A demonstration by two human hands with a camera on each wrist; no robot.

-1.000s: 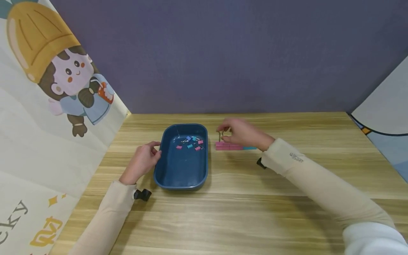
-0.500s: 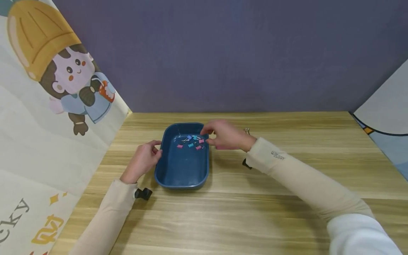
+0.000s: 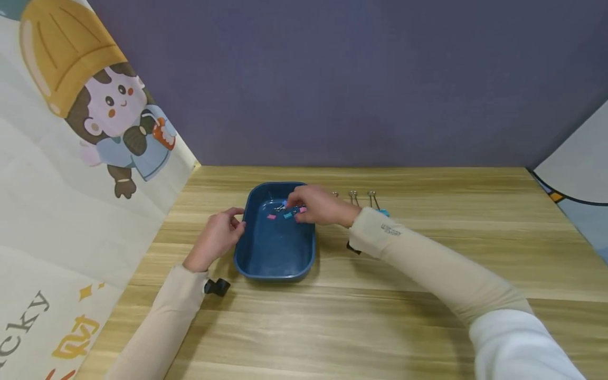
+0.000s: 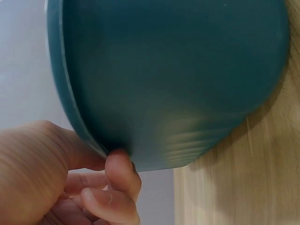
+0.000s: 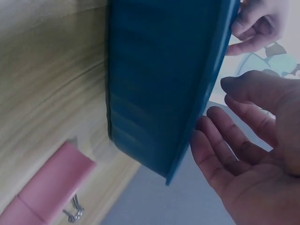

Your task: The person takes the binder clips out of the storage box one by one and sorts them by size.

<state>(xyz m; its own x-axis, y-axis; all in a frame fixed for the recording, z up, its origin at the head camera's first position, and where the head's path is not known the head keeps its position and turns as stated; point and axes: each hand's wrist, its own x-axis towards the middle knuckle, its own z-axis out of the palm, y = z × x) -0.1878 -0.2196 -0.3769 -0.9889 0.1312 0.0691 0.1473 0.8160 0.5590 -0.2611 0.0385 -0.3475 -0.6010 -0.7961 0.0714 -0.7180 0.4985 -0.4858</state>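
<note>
At the far left of the head view hangs a printed cloth panel [image 3: 71,174] with a cartoon child in a big yellow hat; broken lettering low down reads "cky", the rest cut off by the frame edge.

Just left of centre, the left hand [image 3: 216,238] rests against the left wall of a dark blue plastic tray [image 3: 275,264] that stands on the wooden counter [image 3: 380,327]. The left wrist view shows the thumb [image 4: 70,145] on the rim and curled fingers [image 4: 123,171] under the lip, so this grip pinches the tray's edge.

In the tray's far end lie small binder clips [image 3: 272,217], pink, teal and purple. The right hand [image 3: 315,206] hovers over them with its fingers [image 5: 234,140] loosely spread in the right wrist view; it appears to hold nothing, though the head view cannot settle whether a fingertip touches a clip.

The clips look light, stiff and springy, best taken by the wire handles or pinched across the coloured body. The tray seems rigid and smooth, likely to slide unless steadied.

Right of the tray, larger binder clips [image 3: 353,198] stand in a row, partly hidden by the right sleeve [image 3: 427,264], which bears small writing too small to read.
</note>
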